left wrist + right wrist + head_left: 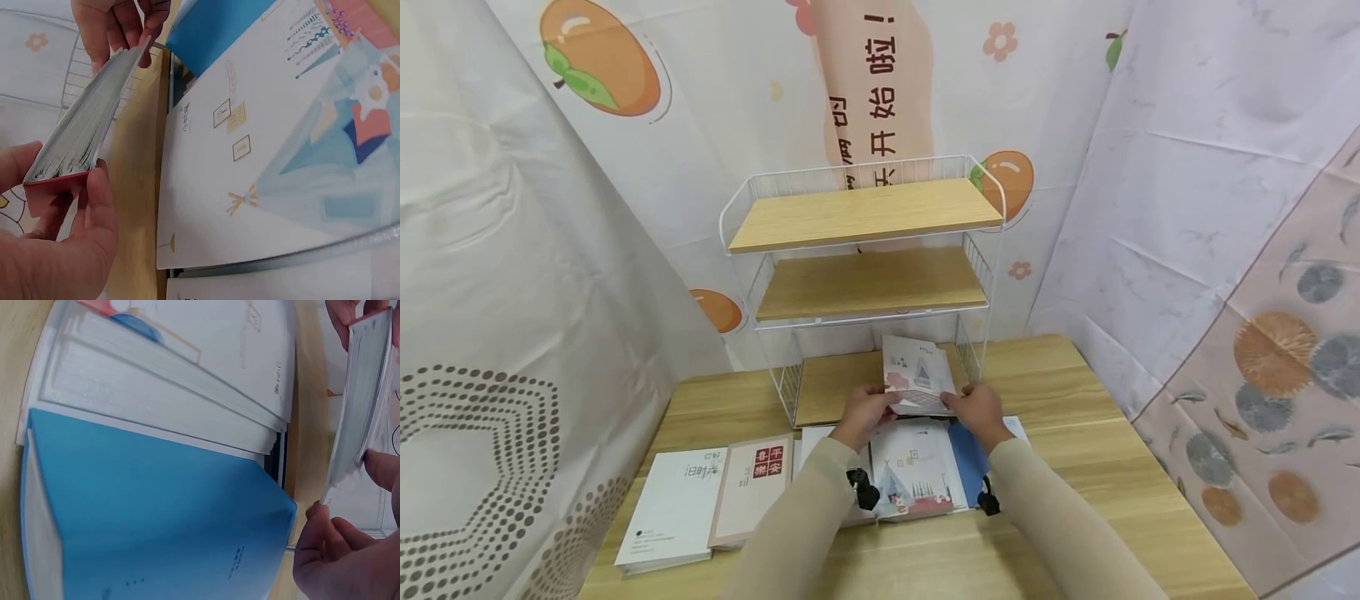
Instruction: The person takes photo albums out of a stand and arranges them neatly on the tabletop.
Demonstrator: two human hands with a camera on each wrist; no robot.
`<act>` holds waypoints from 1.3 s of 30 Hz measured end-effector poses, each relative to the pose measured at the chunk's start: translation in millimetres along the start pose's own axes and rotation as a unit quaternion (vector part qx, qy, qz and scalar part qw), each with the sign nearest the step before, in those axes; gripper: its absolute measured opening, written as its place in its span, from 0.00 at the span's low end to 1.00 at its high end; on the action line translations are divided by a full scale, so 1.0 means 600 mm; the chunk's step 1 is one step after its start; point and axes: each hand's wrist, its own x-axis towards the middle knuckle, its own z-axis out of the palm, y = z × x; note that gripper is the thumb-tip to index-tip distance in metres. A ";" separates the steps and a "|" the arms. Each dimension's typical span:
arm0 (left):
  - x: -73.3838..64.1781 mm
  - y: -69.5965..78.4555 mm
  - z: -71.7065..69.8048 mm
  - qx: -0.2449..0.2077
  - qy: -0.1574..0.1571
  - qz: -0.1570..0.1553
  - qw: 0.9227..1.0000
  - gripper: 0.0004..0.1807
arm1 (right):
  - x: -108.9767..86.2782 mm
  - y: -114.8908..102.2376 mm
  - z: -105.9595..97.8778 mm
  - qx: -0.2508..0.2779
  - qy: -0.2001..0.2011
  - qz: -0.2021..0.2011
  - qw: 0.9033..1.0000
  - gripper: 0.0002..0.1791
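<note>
Both hands hold one book (917,367), whose white cover bears a tent drawing, at the front of the rack's lowest board (835,387). My left hand (861,414) grips its left side; in the left wrist view, thumb and fingers clasp the red spine (59,185). The right hand (981,411) pinches the opposite edge, with the covers slightly parted in the right wrist view. Below the hands lie a tent-cover notebook (910,475) and a blue book (156,506). Forearms hide parts of these.
The white wire rack (880,315) has two wooden boards above the hands, the top one (865,212) and the middle one (872,279). On the left of the wooden table (1075,500) lie a white book (673,508) and a beige book (741,500). Printed curtains surround the table.
</note>
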 end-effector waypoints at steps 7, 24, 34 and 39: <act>-0.013 0.002 -0.001 0.006 -0.013 0.004 1.000 0.23 | -0.003 0.005 -0.016 0.049 -0.023 0.011 0.998 0.32; -0.072 -0.023 -0.001 0.037 -0.061 0.010 0.997 0.19 | -0.030 0.022 -0.054 0.095 -0.070 -0.007 0.993 0.18; -0.112 -0.050 0.010 0.056 -0.065 0.010 0.996 0.20 | -0.069 0.035 -0.075 0.101 -0.100 -0.008 0.990 0.22; -0.135 -0.060 0.022 0.069 -0.076 0.020 0.995 0.19 | -0.091 0.052 -0.091 0.091 -0.103 -0.007 0.990 0.25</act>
